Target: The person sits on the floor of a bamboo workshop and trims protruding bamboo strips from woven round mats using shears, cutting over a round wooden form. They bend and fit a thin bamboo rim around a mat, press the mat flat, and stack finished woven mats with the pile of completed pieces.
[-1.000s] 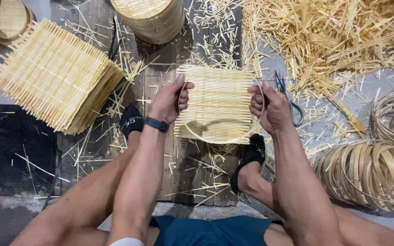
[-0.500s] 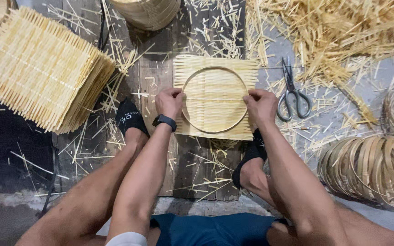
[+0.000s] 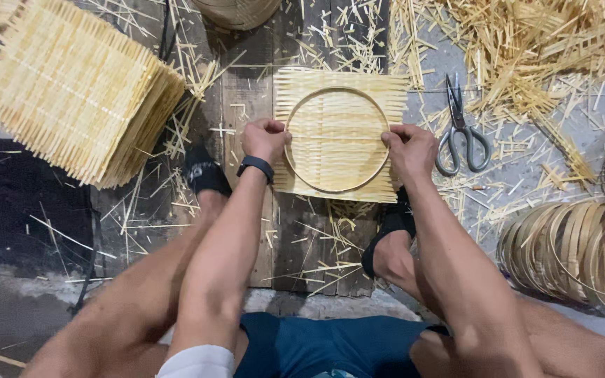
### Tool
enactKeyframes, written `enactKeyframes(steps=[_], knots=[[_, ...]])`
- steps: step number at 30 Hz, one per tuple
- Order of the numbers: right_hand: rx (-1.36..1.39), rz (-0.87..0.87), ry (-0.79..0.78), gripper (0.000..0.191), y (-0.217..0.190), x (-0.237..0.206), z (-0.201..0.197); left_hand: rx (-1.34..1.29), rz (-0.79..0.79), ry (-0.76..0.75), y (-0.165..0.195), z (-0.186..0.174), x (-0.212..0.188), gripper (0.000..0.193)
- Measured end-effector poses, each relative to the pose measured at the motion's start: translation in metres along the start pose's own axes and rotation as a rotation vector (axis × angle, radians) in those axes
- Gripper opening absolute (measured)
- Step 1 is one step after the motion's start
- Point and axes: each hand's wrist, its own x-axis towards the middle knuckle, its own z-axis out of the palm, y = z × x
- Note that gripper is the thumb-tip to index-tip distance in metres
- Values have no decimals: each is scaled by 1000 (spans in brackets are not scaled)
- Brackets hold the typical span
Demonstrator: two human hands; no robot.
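A square woven bamboo mat (image 3: 339, 98) lies flat on dark wooden boards (image 3: 246, 105) in front of me. A thin round bamboo hoop (image 3: 337, 189) rests on top of it. My left hand (image 3: 266, 138) grips the hoop's left side, fingers curled over the rim. My right hand (image 3: 412, 148) pinches the hoop's right side the same way. A black band circles my left wrist. My feet in black sandals sit below the mat on either side.
Grey scissors (image 3: 460, 129) lie closed just right of the mat. A tall stack of woven mats (image 3: 71, 91) stands at the left. Bamboo hoops (image 3: 582, 245) pile at the right. Loose bamboo strips (image 3: 526, 42) cover the upper right.
The scissors left my right hand and now lie on the floor. A hoop came onto the mat, and both hands moved down to grip its sides.
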Motion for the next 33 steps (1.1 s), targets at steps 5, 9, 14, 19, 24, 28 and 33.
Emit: enactKeyframes(steps=[5, 9, 14, 19, 24, 28, 33], knots=[[-56, -156, 29, 19, 8, 2, 5, -216, -72, -69, -9, 0, 7, 19], [-73, -131, 17, 19, 12, 4, 6, -200, -58, -87, -14, 1, 6, 20], [-33, -108, 10, 20, 15, 5, 7, -268, -158, -137, -13, 1, 7, 20], [-48, -94, 0, 20, 16, 9, 7, -143, -61, -71, -8, 2, 2, 20], [-100, -143, -52, 19, 19, 14, -2, -218, -73, -53, -11, 5, -7, 20], [-7, -109, -130, 19, 27, 21, -4, -359, -141, -138, -19, 5, -1, 20], [-21, -107, -185, 21, 29, 31, -3, -412, -182, -237, -25, 0, 6, 20]])
